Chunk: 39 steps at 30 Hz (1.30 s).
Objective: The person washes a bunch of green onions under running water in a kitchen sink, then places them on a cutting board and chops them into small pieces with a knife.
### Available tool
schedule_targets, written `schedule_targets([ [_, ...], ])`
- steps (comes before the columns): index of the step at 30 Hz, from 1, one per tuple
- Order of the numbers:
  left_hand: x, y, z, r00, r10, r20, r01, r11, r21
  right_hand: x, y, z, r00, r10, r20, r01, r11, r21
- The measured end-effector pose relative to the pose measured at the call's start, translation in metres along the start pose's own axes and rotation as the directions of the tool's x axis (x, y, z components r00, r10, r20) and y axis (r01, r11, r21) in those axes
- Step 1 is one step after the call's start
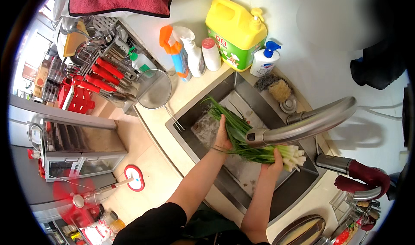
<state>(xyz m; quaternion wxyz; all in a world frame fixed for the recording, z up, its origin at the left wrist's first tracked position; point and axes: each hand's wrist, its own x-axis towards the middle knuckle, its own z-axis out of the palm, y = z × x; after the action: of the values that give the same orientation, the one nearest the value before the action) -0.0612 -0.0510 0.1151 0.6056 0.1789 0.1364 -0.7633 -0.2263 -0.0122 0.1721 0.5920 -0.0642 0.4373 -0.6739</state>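
Note:
A bunch of green onions (pixel 256 147) lies across both my hands over a stainless steel sink (pixel 223 177), with its white ends to the right and its green leaves to the upper left. My left hand (pixel 223 135) grips the leafy part. My right hand (pixel 274 165) is closed around the bunch near the white ends. The fingers of both hands are partly hidden behind the leaves and stalks. A metal faucet (pixel 304 125) reaches over the bunch, its spout head in front of the stalks. Water with some bits in it covers part of the sink's bottom.
A mesh strainer (pixel 154 89) rests at the sink's left rim. Behind the sink stand spray bottles (pixel 196 58), a yellow detergent jug (pixel 236 27) and a pump bottle (pixel 265 61). Scouring pads (pixel 279 90) lie beside the faucet base. Red-handled knives (pixel 103 76) stand in a rack at upper left.

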Motion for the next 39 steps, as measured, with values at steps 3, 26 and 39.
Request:
schedule_targets([
  [3,0.015,0.004,-0.007,0.996,0.068,-0.062,-0.058,0.987,0.150,-0.004,-0.005,-0.012,0.901,-0.159,0.403,0.202,0.977,-0.066],
  [26,0.031,-0.011,-0.031,0.964,0.135,-0.229,0.009,0.845,0.535,-0.044,-0.047,-0.049,0.633,-0.005,0.774,0.617,0.606,-0.501],
  [39,0.052,-0.010,-0.016,0.959,0.147,-0.242,-0.033,0.908,0.417,-0.081,-0.081,-0.054,0.636,-0.109,0.764,0.693,0.516,-0.503],
])
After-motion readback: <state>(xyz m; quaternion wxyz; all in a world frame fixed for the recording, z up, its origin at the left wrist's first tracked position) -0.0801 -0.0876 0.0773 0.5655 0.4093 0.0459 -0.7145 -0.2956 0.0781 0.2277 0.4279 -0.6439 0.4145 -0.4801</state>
